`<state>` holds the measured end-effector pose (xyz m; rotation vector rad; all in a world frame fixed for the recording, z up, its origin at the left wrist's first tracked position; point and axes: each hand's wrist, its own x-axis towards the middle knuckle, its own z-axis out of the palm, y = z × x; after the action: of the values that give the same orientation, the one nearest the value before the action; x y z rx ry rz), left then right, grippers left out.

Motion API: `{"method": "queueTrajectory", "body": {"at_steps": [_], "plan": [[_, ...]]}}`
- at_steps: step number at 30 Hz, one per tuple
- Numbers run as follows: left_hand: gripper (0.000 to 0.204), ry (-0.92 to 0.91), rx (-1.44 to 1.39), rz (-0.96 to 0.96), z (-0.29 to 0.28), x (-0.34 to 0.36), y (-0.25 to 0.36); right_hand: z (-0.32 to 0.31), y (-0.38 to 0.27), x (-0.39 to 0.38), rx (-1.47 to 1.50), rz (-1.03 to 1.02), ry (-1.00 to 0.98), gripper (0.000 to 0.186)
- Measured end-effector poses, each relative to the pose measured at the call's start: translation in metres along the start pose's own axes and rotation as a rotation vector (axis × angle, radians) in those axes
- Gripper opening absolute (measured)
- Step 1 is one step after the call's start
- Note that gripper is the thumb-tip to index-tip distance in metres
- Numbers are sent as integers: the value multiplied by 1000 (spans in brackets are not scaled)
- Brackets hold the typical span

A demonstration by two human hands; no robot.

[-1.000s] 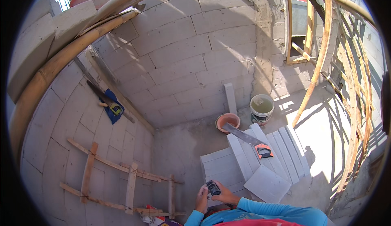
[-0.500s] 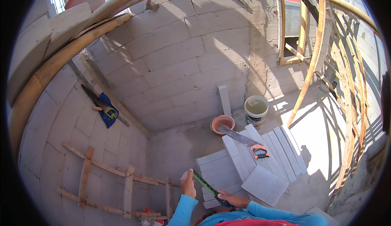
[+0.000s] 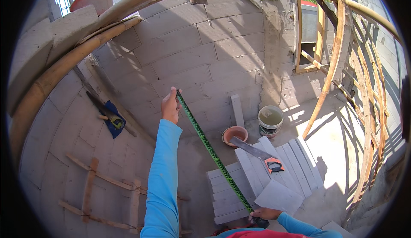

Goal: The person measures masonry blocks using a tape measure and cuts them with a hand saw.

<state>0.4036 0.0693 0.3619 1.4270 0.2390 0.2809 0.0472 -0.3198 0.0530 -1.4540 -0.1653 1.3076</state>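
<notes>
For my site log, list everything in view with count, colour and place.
Blocks: several, pale grey, stacked lower centre.
Handsaw: 1, grey, orange handle, atop the blocks.
Tape measure: 1, green and black, centre.
Pail: 1, terracotta, beyond the blocks.
Bucket: 1, white, right of the pail.
Wooden frame: 1, brown, lower left.
Cloth: 1, blue, left side.
Long blade: 1, dark, by the cloth.
Tub: 1, orange, upper left.
Bamboo poles: several, tan, overhead, right.
Window frame: 1, tan, upper right.
Walls: at least 2, grey, left and far.
Left hand: 1, blue sleeve, tape's free end.
Right hand: 1, blue sleeve, tape's black end.
</notes>
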Motion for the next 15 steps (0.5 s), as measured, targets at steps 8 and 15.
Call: {"method": "queueTrajectory", "body": {"at_steps": [8, 15], "plan": [[67, -127, 387, -93, -75, -102, -154, -86, -91, 51, 376, -309, 434, 39], [53, -88, 1109, -775, -318, -401, -423, -231, -346, 118, 104, -698, 745, 39]]}}
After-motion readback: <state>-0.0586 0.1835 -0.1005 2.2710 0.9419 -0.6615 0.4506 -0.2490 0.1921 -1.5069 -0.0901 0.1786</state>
